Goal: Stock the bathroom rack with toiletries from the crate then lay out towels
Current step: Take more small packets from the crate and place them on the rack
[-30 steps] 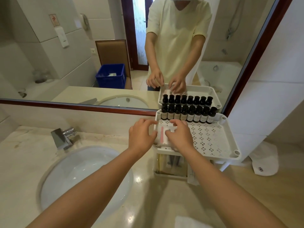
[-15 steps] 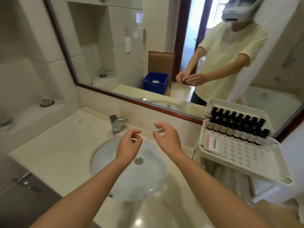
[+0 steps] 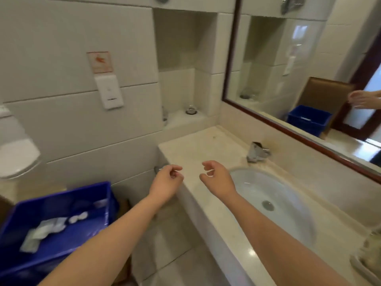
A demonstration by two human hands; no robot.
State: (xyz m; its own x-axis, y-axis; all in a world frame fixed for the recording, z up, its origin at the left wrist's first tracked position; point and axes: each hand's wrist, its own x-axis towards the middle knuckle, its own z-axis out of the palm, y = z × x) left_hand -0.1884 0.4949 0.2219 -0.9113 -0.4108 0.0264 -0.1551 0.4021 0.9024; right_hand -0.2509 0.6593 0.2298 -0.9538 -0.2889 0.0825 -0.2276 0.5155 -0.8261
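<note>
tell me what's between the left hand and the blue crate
Nothing, in the head view: the left hand hangs empty off the end of the counter, and only bare wall tile shows across the gap to the blue crate.

Your blue plastic crate (image 3: 24, 219) sits upright, low on your left beside the counter's end. A few pale toiletry packets (image 3: 47, 228), blurred, lie scattered on its floor.
</note>
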